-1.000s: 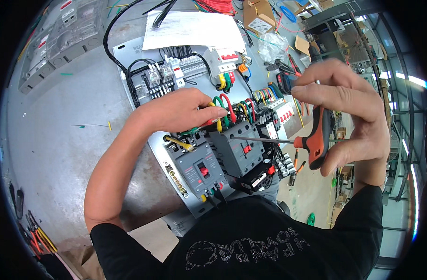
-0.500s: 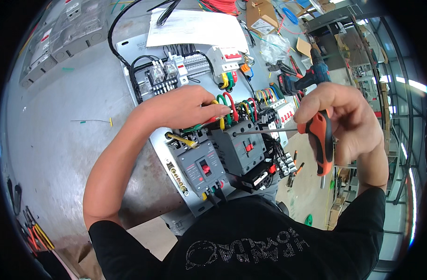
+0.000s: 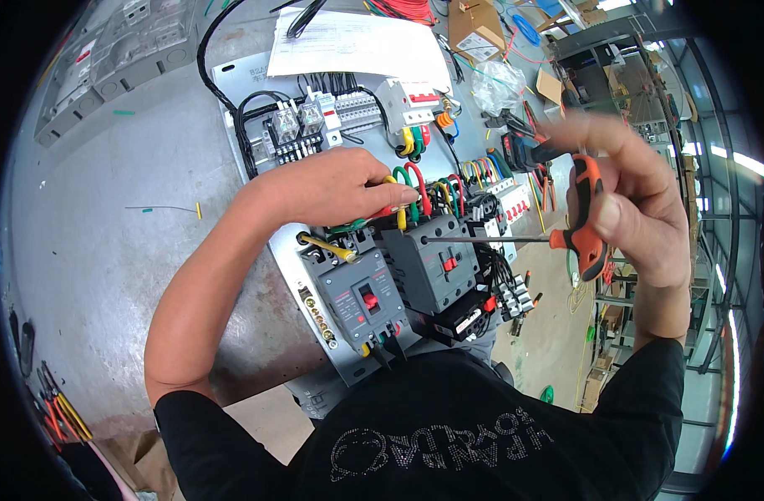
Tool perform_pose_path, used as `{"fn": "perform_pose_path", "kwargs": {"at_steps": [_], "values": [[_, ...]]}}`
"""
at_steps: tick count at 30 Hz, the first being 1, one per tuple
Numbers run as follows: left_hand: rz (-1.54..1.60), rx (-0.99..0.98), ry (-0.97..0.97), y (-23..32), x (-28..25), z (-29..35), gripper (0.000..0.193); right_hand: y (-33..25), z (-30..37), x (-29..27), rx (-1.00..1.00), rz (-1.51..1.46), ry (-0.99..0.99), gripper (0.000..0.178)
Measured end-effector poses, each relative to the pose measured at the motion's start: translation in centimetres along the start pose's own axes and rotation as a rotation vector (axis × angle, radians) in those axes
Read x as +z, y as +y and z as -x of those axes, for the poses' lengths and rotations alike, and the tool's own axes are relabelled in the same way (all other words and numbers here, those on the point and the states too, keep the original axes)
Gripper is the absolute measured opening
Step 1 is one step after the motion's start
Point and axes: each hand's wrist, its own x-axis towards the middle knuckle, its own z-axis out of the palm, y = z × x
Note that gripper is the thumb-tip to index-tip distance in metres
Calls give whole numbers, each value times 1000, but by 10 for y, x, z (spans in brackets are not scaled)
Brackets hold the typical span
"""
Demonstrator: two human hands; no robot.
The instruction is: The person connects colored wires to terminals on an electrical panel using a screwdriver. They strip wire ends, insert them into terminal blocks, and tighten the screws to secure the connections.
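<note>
- Pointing leftward, the screwdriver (image 3: 566, 238) with the orange-and-black handle lies level, its thin shaft tip at the grey contactor (image 3: 432, 267) on the metal mounting plate (image 3: 286, 259).
- The right hand (image 3: 632, 200) has its fingers clamped on that handle, index finger raised.
- The left hand (image 3: 332, 188) rests above the contactor, fingers pinched together on the looped red, green and yellow wires (image 3: 411, 188).
- A grey circuit breaker (image 3: 361, 301) sits just left of the contactor.
- A paper sheet (image 3: 357, 42) lies farther up the grey worktop (image 3: 106, 234).
</note>
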Motion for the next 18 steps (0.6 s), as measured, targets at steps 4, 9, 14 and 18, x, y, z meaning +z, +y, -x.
{"fn": "perform_pose_path", "kwargs": {"at_steps": [4,9,14,18], "values": [[30,-24,-13,5,0,-2,67,16,-10,-21,-321,124,-249,118],[30,-9,5,1,1,1,66,-10,-9,-24,-611,854,-50,100],[28,-4,5,1,0,1,66,-22,7,3,-264,792,93,84],[-8,23,-9,-1,0,-3,66,-30,1,5,78,361,28,66]]}}
